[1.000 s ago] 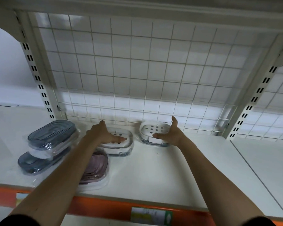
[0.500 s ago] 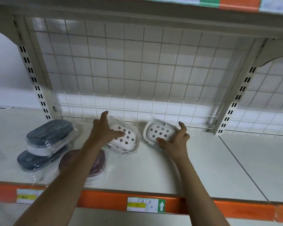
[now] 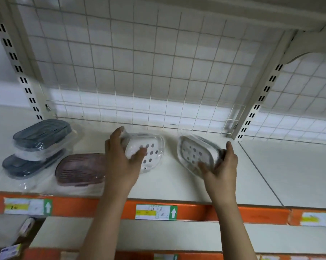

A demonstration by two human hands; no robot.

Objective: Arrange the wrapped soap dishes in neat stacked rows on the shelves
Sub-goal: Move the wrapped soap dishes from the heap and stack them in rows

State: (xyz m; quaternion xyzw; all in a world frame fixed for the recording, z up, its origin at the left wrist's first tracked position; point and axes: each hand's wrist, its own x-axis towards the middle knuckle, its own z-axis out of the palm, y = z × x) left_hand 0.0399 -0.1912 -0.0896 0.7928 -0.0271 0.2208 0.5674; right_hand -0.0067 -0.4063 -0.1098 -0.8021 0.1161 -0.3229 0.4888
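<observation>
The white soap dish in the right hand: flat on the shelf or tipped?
Tipped. The white soap dish, gripped by the right hand, tilts its holed face toward the camera.

The two white soap dishes (image 3: 149, 150) (image 3: 197, 153) look like hard, smooth plastic, each sealed in clear, glossy, crinkled film. The grey dishes (image 3: 40, 134) and the mauve dish (image 3: 81, 168) are translucent ribbed plastic under the same shiny wrap. The shelf (image 3: 177, 184) is matt painted metal, its back a painted wire grid (image 3: 149, 72). Paper labels (image 3: 155, 212) sit on a glossy orange edge strip (image 3: 252, 214).
</observation>
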